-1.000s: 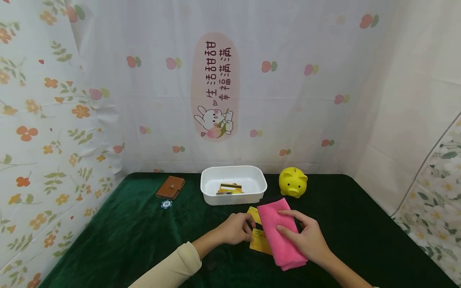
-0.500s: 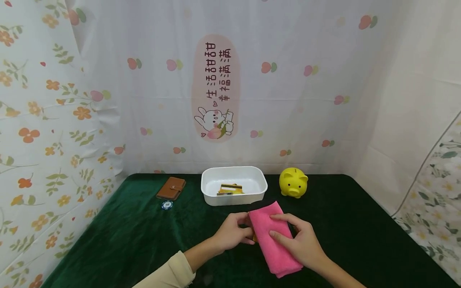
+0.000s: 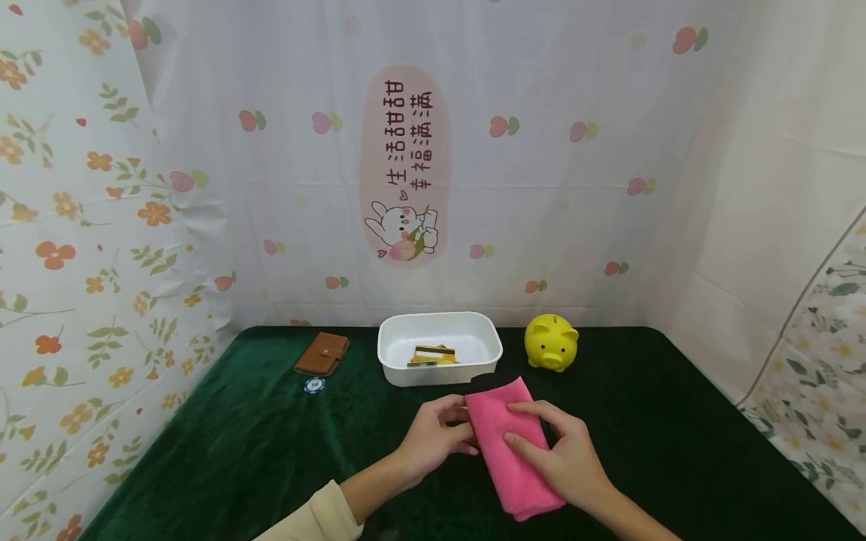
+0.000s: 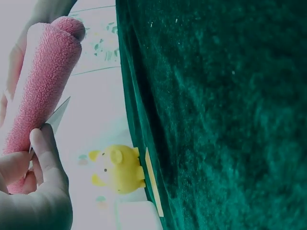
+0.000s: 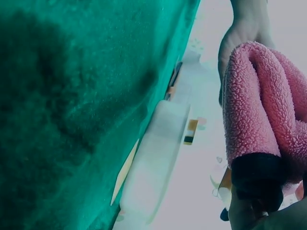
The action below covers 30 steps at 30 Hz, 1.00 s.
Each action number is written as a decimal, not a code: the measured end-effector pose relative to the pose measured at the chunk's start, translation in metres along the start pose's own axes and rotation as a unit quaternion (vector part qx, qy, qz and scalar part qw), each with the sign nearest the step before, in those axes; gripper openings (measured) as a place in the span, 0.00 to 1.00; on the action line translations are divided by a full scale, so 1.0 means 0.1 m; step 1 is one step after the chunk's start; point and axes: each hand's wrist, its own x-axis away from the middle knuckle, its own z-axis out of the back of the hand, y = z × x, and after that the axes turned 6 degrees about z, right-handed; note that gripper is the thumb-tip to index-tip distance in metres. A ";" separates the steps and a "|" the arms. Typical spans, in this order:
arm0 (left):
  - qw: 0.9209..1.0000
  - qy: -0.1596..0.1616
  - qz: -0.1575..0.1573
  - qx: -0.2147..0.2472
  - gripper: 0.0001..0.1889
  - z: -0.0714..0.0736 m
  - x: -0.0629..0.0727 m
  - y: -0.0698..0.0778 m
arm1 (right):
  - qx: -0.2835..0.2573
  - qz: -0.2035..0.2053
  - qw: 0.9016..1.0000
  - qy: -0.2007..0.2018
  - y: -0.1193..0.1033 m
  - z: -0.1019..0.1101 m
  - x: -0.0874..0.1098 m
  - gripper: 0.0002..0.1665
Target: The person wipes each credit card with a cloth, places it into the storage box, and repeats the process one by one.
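A folded pink towel (image 3: 510,458) is raised over the front middle of the table, gripped by my right hand (image 3: 558,454), thumb and fingers along its right side. Black material (image 5: 256,175) shows at one end. My left hand (image 3: 436,439) is at the towel's left edge, fingers curled. In the left wrist view its thumb and fingers pinch a thin bank card (image 4: 58,115) against the towel, mostly hidden behind the fingers. Another yellow card (image 4: 154,182) lies flat on the green cloth; the towel hides it in the head view.
A white box (image 3: 440,376) holding several gold bank cards (image 3: 433,355) stands at the back middle. To its right is a yellow piggy bank (image 3: 551,343). On its left lie a brown wallet (image 3: 321,353) and a poker chip (image 3: 314,385). Patterned curtains (image 3: 304,150) enclose the table.
My right hand has brought the towel slightly left and nearer, covering the two yellow cards from the head view. My left fingers have closed in at the towel's left edge.
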 end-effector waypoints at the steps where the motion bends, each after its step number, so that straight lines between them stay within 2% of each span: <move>1: 1.000 -0.001 -0.005 -0.001 0.16 0.01 0.00 0.00 | 0.003 0.003 1.000 0.001 0.00 0.00 0.00 0.19; 7: 0.999 0.003 -0.030 -0.016 0.16 0.04 0.03 0.01 | 0.017 0.005 1.000 0.009 0.00 0.02 -0.02 0.19; 22: 0.999 0.023 -0.040 -0.028 0.15 0.11 0.07 0.04 | 0.025 0.006 0.999 0.024 0.05 0.08 -0.04 0.19; 30: 0.998 0.029 -0.047 -0.033 0.15 0.14 0.10 0.06 | 0.017 -0.016 0.999 0.032 0.07 0.14 -0.04 0.20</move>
